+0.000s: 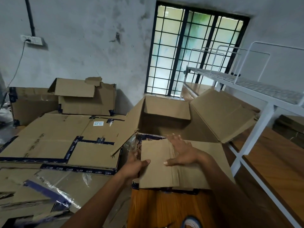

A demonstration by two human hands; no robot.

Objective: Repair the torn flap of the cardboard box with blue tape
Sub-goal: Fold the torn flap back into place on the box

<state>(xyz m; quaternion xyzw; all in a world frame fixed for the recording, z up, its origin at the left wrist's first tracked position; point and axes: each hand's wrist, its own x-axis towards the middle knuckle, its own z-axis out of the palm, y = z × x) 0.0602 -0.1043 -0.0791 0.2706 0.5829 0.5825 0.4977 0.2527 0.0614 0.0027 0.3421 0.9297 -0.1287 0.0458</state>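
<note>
Grey, stained plaster walls close off the room, with one black-barred window (195,53) at the back and one white switch plate (32,39) with a cable hanging from it on the left wall. Along the right side stands a white metal bunk frame (256,89) with wooden boards in its lower level. Left of centre lies a heap of flattened brown cardboard sheets (57,142) edged with dark blue printed tape (77,169); behind it, two more open cartons (87,96) rest against the wall.

One large open brown cardboard box (166,116) sits in front of the person on an orange-brown wooden surface (164,209), its right flap raised and its left flap spread outward. The near flap (158,171) is folded flat toward the camera, with dark blue tape along its left and lower edges.

Both forearms reach forward from the bottom of the view. The left hand (134,163) grips the near flap's left edge, thumb on top and fingers curled underneath. The right hand (181,150) lies palm-down on the flap with its fingers spread wide and the thumb pointing left, holding nothing.
</note>
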